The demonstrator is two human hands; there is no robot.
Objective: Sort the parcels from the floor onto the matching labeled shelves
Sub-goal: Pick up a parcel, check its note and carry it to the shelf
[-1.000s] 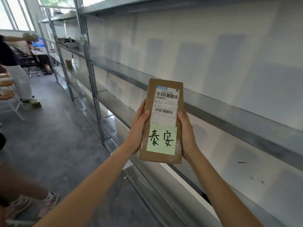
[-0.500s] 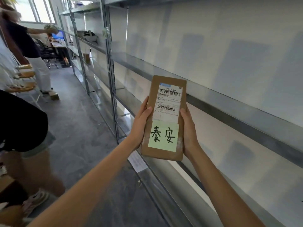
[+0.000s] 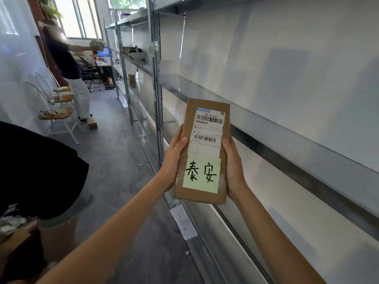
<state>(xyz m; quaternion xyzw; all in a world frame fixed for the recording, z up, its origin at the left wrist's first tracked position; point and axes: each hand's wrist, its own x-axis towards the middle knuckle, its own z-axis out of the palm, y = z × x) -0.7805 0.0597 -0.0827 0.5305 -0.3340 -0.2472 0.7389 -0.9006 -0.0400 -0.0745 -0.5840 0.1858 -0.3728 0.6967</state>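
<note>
The parcel bears a green note handwritten "泰安" and a shipping label printed "济宁转东平".

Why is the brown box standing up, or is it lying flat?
Standing up. The brown parcel is held upright, left hand and right hand on its long sides, green note lowest.

Flat brown cardboard parcel, upright, long edge vertical, held in front of grey metal shelving. White barcoded shipping label on upper face; pale green sticky note with black handwritten characters below.
</note>
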